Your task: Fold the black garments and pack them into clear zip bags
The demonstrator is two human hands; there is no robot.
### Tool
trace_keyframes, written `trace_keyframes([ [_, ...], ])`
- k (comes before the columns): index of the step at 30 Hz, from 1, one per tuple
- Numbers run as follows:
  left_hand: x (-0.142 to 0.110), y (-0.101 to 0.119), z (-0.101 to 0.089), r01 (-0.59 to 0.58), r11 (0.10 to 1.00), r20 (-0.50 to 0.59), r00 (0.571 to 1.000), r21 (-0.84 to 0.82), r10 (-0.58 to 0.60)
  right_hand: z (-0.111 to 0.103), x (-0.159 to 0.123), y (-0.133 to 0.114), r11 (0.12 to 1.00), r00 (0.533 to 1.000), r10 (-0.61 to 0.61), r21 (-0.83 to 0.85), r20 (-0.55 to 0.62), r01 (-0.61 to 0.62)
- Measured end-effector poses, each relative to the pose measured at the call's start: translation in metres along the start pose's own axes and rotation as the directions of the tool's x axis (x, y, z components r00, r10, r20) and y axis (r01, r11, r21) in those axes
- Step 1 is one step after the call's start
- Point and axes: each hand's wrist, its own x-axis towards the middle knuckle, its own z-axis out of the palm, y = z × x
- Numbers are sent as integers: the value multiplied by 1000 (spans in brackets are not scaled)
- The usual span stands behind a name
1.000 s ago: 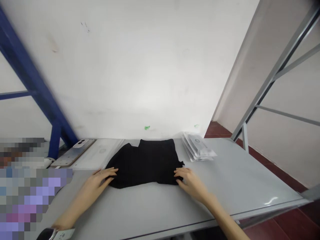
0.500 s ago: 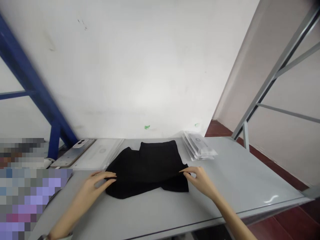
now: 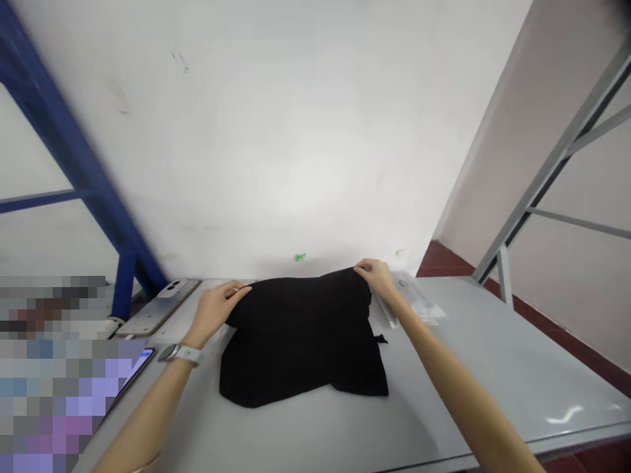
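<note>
A black garment (image 3: 303, 341) spreads across the grey table in front of me; its lower part lies flat and its top edge is raised. My left hand (image 3: 219, 305) pinches the garment's top left corner between thumb and fingers. At the top right corner my right hand (image 3: 377, 276) grips the cloth the same way. Between them the edge hangs fairly straight, sagging slightly. A small black strip (image 3: 381, 339) sticks out at the garment's right side. What kind of garment it is, I cannot tell for sure.
White plastic packets (image 3: 419, 299) lie behind my right hand, partly covered. A phone (image 3: 160, 305) rests at the back left, beside another packet (image 3: 172, 326). A blue metal post (image 3: 93, 171) rises at left, a grey frame (image 3: 542, 184) at right. The white wall (image 3: 315, 144) closes off the back.
Both hands have moved up and away from me, lifting the garment's edge from the middle of the cloth toward the wall. The view has shifted slightly.
</note>
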Motion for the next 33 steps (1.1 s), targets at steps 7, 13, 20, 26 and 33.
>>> trace_keyframes([
  [7,23,-20,23,-36,990,140,990,140,17,53,9,6,986,999,45,-163,-5,-46],
  [13,-7,-13,1,-247,969,358,904,-13,235,90,-25,-34,963,969,-227,-123,95,238],
  [20,-22,-30,-1,-347,917,432,870,196,237,142,-51,-63,946,874,-293,-17,387,325],
  [26,-20,-19,-4,-503,807,369,845,308,386,148,-56,-59,942,872,-296,-30,390,334],
  [33,-1,43,-1,-553,705,149,822,445,550,141,-48,-60,962,918,-221,227,329,150],
])
